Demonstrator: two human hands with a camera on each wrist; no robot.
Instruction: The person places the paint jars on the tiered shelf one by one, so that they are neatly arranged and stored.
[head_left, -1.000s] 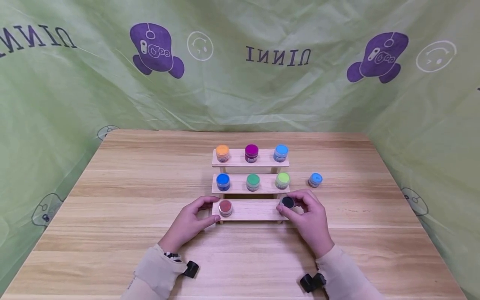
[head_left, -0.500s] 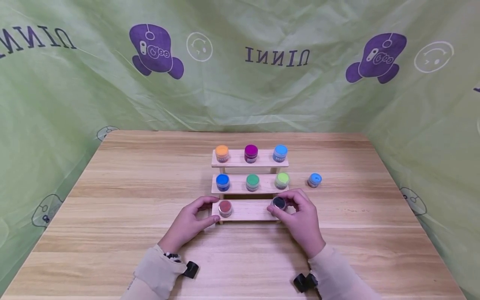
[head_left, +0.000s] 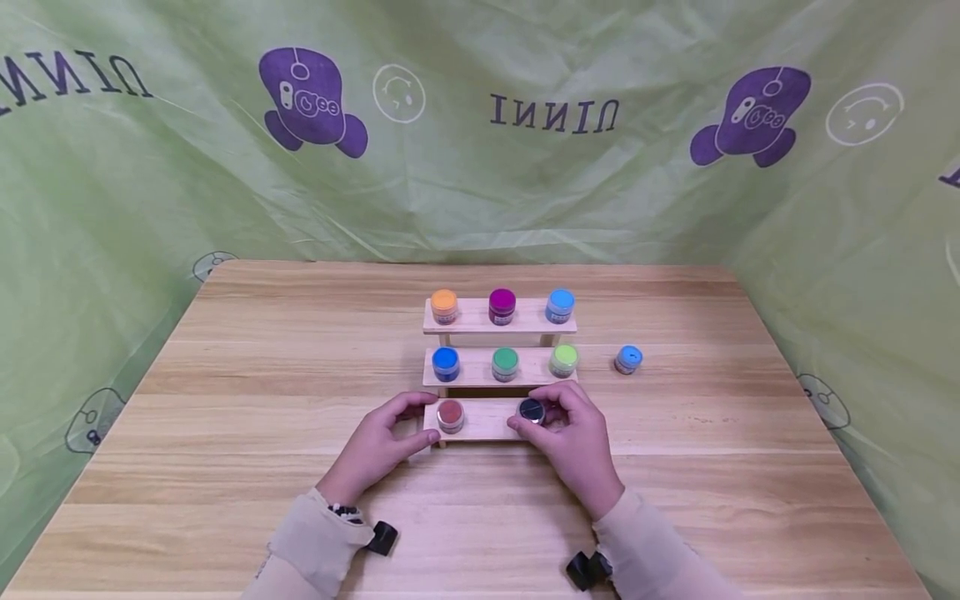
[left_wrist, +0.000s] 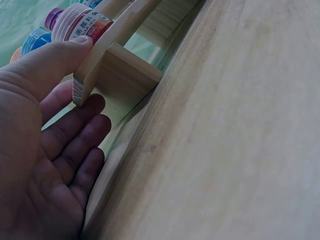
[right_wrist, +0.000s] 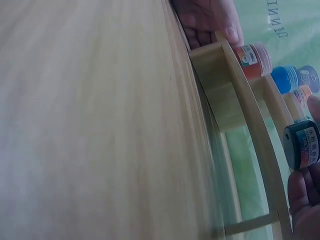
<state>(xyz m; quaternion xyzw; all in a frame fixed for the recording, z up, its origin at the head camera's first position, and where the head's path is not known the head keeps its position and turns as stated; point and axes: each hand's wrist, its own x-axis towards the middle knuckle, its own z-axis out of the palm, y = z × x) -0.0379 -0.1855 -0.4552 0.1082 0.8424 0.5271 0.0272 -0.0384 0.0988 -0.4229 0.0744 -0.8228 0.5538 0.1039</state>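
A three-step wooden display stand [head_left: 491, 418] carries small paint jars. My left hand [head_left: 381, 442] grips the left end of its lowest step, thumb on top and fingers around the end in the left wrist view. Close to that thumb sits a red paint jar [head_left: 451, 416]. Between thumb and fingers of my right hand [head_left: 576, 437] is a black paint jar [head_left: 532, 411], over the right half of the lowest step. The right wrist view shows the black jar [right_wrist: 302, 145] held slightly off the board. My right hand hides the step's right end.
Dark blue [head_left: 446, 363], green [head_left: 506, 364] and lime [head_left: 564, 360] jars line the middle step. Orange [head_left: 444, 307], purple [head_left: 502, 307] and light blue [head_left: 560, 306] jars stand on top. Another blue jar [head_left: 628, 359] is on the table right of the stand. Green cloth hangs behind.
My right hand has moved left along the lowest step with the black paint jar, from the right end toward the middle. The left hand has stayed in place.
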